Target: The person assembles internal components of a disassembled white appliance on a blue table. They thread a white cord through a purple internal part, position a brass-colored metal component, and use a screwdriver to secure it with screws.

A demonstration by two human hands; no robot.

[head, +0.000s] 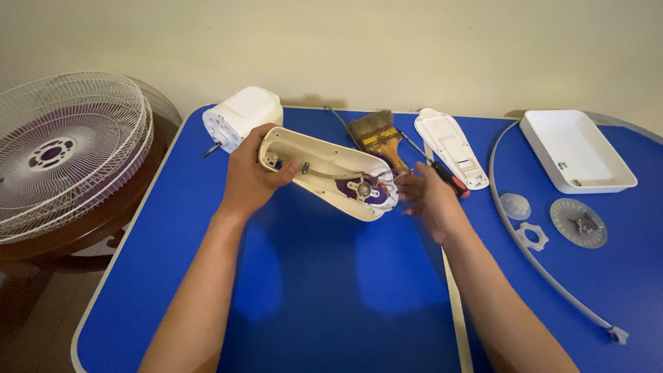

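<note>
Open cream plastic fan housing (pixel 324 173) held over blue surface (pixel 331 290).
Left hand (pixel 250 178) grips its end; right hand (pixel 428 197) touches its wired end.

No packages, signs or screens on view

The one label-like mark is a yellow band with dark print across the ferrule of the paintbrush (pixel 376 136), which lies at the far edge of the blue table (pixel 324 297); it is too small to make out further.
</note>
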